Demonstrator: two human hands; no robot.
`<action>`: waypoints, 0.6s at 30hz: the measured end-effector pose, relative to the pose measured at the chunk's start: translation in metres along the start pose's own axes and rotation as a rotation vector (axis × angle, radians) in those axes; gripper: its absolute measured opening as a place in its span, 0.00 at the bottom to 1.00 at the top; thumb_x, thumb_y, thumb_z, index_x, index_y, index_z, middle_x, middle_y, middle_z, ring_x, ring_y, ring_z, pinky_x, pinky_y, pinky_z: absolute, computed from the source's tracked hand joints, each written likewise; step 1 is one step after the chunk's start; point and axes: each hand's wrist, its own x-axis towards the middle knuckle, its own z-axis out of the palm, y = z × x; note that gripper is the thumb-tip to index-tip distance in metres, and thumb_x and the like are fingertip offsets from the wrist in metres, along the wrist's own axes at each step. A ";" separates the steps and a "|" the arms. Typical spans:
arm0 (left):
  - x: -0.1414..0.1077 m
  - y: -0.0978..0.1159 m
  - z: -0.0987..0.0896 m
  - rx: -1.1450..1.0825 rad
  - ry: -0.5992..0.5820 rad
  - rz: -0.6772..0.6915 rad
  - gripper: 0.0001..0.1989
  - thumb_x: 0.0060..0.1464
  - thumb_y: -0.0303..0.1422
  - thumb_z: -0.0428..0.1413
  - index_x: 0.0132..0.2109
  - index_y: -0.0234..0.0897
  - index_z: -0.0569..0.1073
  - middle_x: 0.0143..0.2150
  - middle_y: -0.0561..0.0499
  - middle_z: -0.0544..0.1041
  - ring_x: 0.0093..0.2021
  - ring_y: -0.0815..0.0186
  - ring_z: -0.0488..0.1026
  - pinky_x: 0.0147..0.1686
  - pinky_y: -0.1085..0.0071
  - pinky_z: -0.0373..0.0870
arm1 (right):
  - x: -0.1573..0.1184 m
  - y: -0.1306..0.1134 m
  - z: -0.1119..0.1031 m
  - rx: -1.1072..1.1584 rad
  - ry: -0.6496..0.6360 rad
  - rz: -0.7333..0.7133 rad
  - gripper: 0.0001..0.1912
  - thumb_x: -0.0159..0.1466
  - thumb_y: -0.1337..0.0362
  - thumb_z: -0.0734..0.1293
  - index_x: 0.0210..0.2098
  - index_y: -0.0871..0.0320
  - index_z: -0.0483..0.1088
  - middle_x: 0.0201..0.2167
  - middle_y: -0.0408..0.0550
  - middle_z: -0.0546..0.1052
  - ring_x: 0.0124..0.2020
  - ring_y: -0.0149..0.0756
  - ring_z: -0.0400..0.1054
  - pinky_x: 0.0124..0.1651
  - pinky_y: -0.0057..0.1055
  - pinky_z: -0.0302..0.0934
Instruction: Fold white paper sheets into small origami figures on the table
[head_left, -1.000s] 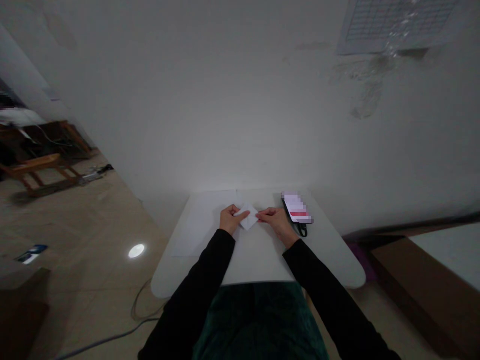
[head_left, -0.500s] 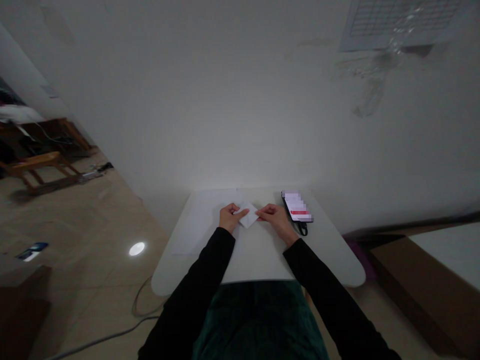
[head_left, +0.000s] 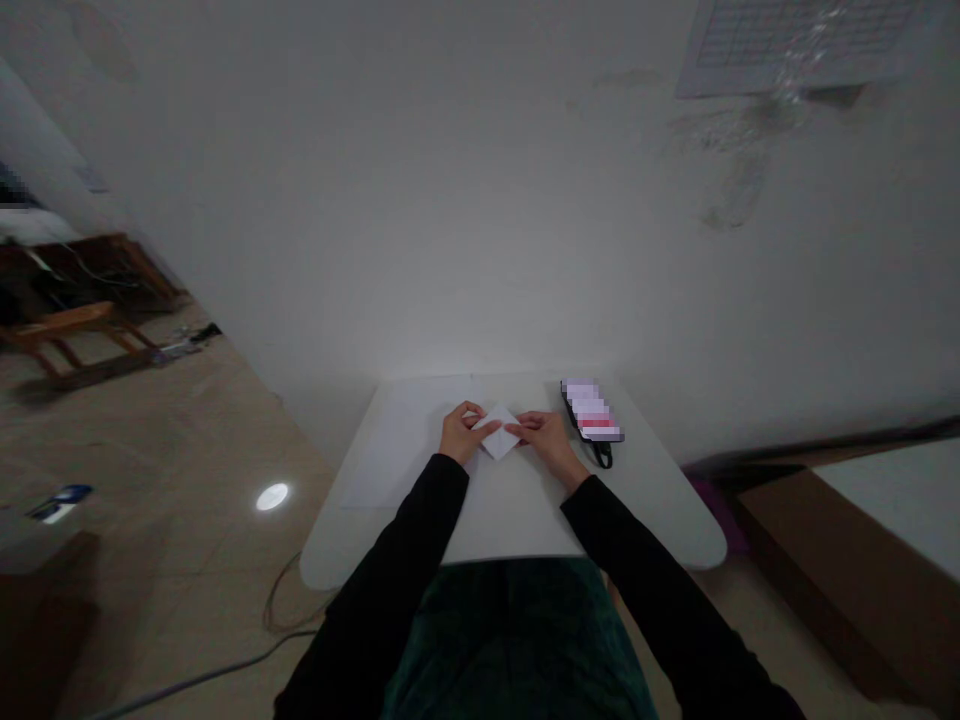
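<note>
A small piece of folded white paper (head_left: 498,442), diamond-shaped with a crease down its middle, is held just over the white table (head_left: 525,530). My left hand (head_left: 461,432) pinches its left corner, thumb on top. On the opposite corner, my right hand (head_left: 546,437) grips it the same way, its thumb lying on the paper's face. The fingers beneath the paper are partly hidden. Left of my left hand, a larger flat white sheet (head_left: 397,440) lies on the tabletop.
To the right of my right hand lies a phone (head_left: 594,412) with a lit screen and a black strap. The wall (head_left: 480,200) rises behind the table. A cardboard box (head_left: 847,560) stands on the right, and a cable (head_left: 225,668) runs over the floor at left.
My right thumb has moved left, further onto the paper's face. The paper is turned a little and sits squarer between both hands. My left hand has hardly moved.
</note>
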 end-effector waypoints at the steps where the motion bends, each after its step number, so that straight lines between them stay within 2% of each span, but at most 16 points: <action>1: 0.000 0.001 0.000 -0.011 -0.021 -0.014 0.25 0.29 0.41 0.69 0.31 0.36 0.65 0.22 0.53 0.77 0.21 0.67 0.72 0.22 0.75 0.65 | 0.001 0.000 -0.001 0.002 0.008 0.005 0.20 0.39 0.56 0.77 0.26 0.63 0.74 0.23 0.49 0.78 0.23 0.37 0.72 0.26 0.30 0.66; 5: 0.001 0.000 -0.004 -0.032 -0.103 -0.035 0.27 0.31 0.41 0.69 0.36 0.36 0.65 0.23 0.51 0.78 0.23 0.65 0.74 0.24 0.73 0.68 | 0.004 0.003 -0.004 0.000 0.011 0.010 0.20 0.38 0.57 0.78 0.26 0.63 0.74 0.24 0.50 0.79 0.23 0.37 0.72 0.26 0.31 0.66; 11: 0.005 -0.003 -0.011 -0.134 -0.286 -0.035 0.34 0.36 0.38 0.68 0.50 0.32 0.67 0.36 0.43 0.80 0.33 0.61 0.78 0.37 0.66 0.72 | 0.010 0.005 -0.016 0.050 -0.027 -0.006 0.19 0.42 0.56 0.77 0.29 0.62 0.75 0.27 0.50 0.79 0.26 0.37 0.73 0.31 0.31 0.65; 15: 0.008 -0.004 -0.013 -0.127 -0.224 -0.031 0.37 0.37 0.38 0.67 0.54 0.30 0.67 0.35 0.42 0.80 0.34 0.61 0.77 0.37 0.66 0.72 | 0.010 0.004 -0.018 0.047 -0.085 -0.030 0.20 0.45 0.54 0.75 0.32 0.61 0.76 0.30 0.51 0.80 0.28 0.36 0.73 0.32 0.31 0.64; 18: 0.009 -0.007 -0.013 -0.108 -0.117 -0.033 0.33 0.36 0.39 0.68 0.50 0.28 0.72 0.33 0.42 0.80 0.31 0.62 0.77 0.35 0.67 0.73 | 0.009 0.001 -0.017 0.042 -0.085 -0.028 0.20 0.46 0.54 0.75 0.33 0.61 0.76 0.30 0.51 0.80 0.27 0.35 0.72 0.32 0.30 0.64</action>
